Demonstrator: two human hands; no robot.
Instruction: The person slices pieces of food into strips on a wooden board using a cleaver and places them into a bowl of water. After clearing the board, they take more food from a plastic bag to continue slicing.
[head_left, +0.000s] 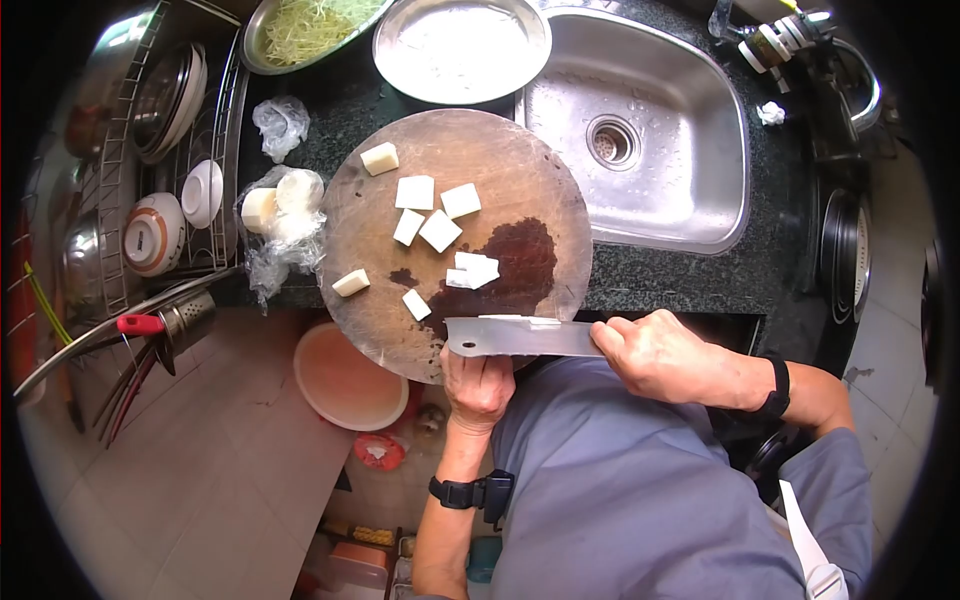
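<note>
My right hand (655, 355) is closed on the handle of a cleaver (525, 338), whose broad blade lies level over the near edge of a round wooden chopping board (550, 180). White slices (545, 322) show along the blade's far edge. My left hand (478, 390) is at the board's near rim, fingers curled and partly hidden by the blade; what they hold is out of sight. Several white food blocks (441, 231) are spread over the board. Thin white pieces (473, 270) lie near a dark wet patch, and a smaller block (417, 305) sits closer to the cleaver.
Behind the board stand a metal bowl of pale green shreds (310, 30) and a shiny metal basin (462, 50). A steel sink (650, 200) is at the right. Plastic-wrapped white pieces (290, 205) and a dish rack (200, 250) are leftward. A pail (345, 385) stands below.
</note>
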